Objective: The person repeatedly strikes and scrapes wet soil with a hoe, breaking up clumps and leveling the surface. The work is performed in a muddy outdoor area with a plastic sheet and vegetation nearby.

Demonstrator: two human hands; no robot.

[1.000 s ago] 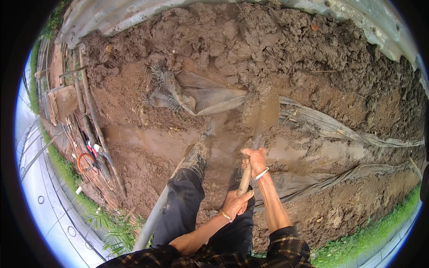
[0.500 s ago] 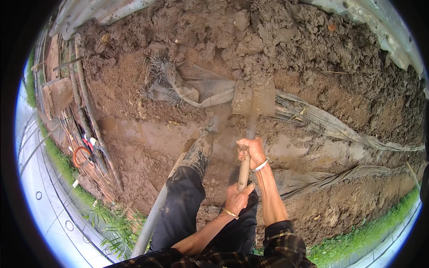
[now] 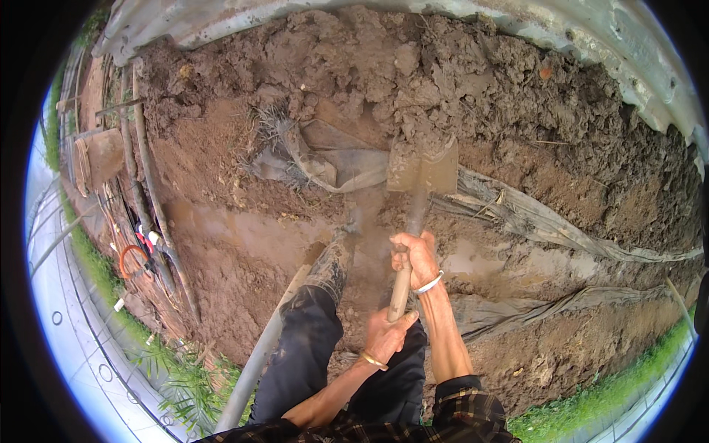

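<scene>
A muddy flat-bladed shovel (image 3: 445,171) reaches out in front of me, its far edge against the heap of wet clods. My right hand (image 3: 418,260) is wrapped round the upper part of its wooden handle, with a white bangle at the wrist. Nearer my body, my left hand (image 3: 387,336) grips the handle's end, a gold-coloured bangle on that wrist. Grey-brown sheeting (image 3: 358,171) lies in folds left of the blade, and another muddy strip of sheeting (image 3: 546,215) runs off to its right.
Thick mud clods (image 3: 332,63) are heaped beyond the blade, before a pale corrugated sheet (image 3: 310,16). A grey pole (image 3: 260,354) slants beside my left leg. Wooden poles (image 3: 151,177) and an orange-handled tool (image 3: 133,260) lie at left. Muddy water (image 3: 251,227) fills the trench.
The view has tipped a little, so the ground sits lower in the picture. Against the ground, the shovel blade has moved slightly away from me toward the clods. Both hands keep their grip.
</scene>
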